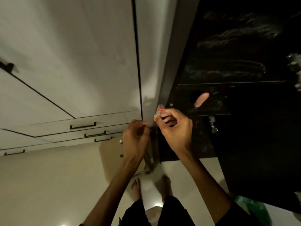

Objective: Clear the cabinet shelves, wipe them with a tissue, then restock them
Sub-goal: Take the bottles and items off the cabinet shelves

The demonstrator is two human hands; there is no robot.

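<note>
Right hand [175, 128] pinches a small tube [159, 110] (orange-banded); left hand [137, 137] curled, contents unclear.

Readable text: none in view.
Small tube [159, 110]: orange bands, no lettering legible; blurred.
White cabinet doors [81, 62], left of the tube: unmarked.

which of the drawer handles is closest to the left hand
The lowest right handle, just left of the left hand; the others sit further left.
</note>
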